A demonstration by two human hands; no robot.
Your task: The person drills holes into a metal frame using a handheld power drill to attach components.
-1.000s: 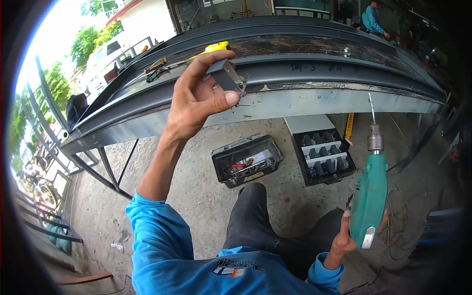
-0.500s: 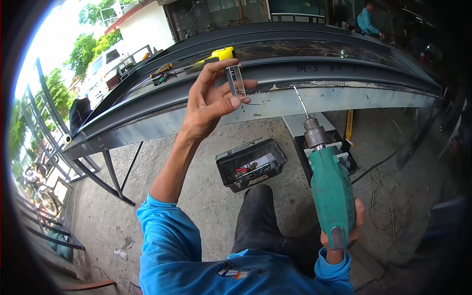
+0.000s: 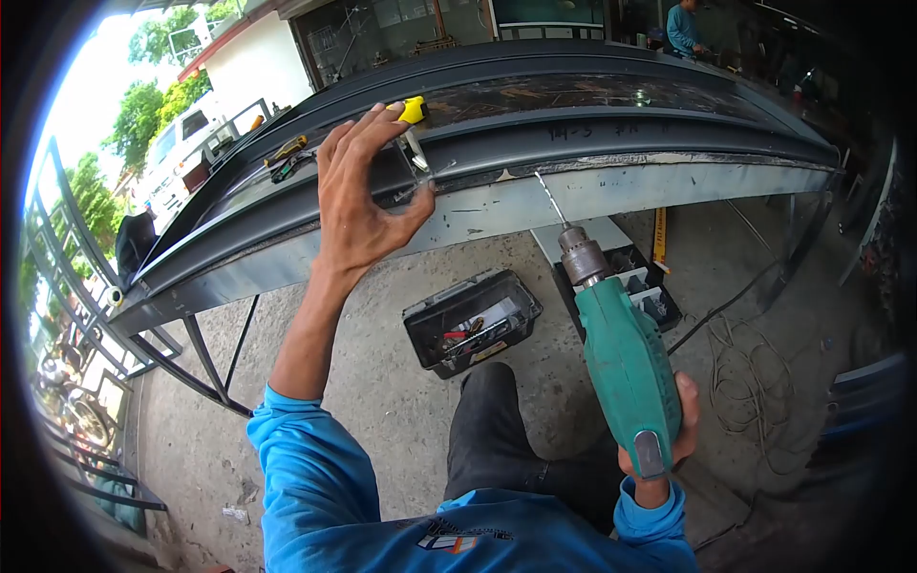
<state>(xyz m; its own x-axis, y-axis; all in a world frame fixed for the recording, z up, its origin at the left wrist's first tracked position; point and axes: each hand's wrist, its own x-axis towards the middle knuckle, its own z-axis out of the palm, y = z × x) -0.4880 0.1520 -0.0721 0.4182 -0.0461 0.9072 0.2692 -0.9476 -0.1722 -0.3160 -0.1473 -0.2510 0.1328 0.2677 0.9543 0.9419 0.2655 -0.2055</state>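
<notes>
As I look down past my dark pants (image 3: 487, 420), my right hand (image 3: 684, 430) is wrapped around a big green drill (image 3: 626, 353) at 1 o'clock. The drill's body is hard and scuffed, its nose is round dull metal, and the thin, twisty bit (image 3: 551, 199) points up toward 12 o'clock. A black toolbox (image 3: 458, 292) lies open on the rough grey floor at 12 o'clock, and a parts case (image 3: 602, 234) with little pockets is at 1 o'clock.

A bit farther, at 11 o'clock, my left hand (image 3: 368, 205) looks to be pinching a small, shiny metal piece (image 3: 414, 151) between thumb and fingers. It is up by the smooth dark frame (image 3: 497, 143); I can't tell if they touch. My hands are well apart. I think this is the holding and getting-ready step, and the next move calls for a tight pinch and a steady drill.

The frame sits on a long surface (image 3: 669, 186) with a flat, pale, scratched side. Just past my fingers is a yellow tape measure (image 3: 414, 110), and pliers (image 3: 287, 170) lie at 11 o'clock. Far off at 1 o'clock, someone in a blue top (image 3: 682, 31) stands.
</notes>
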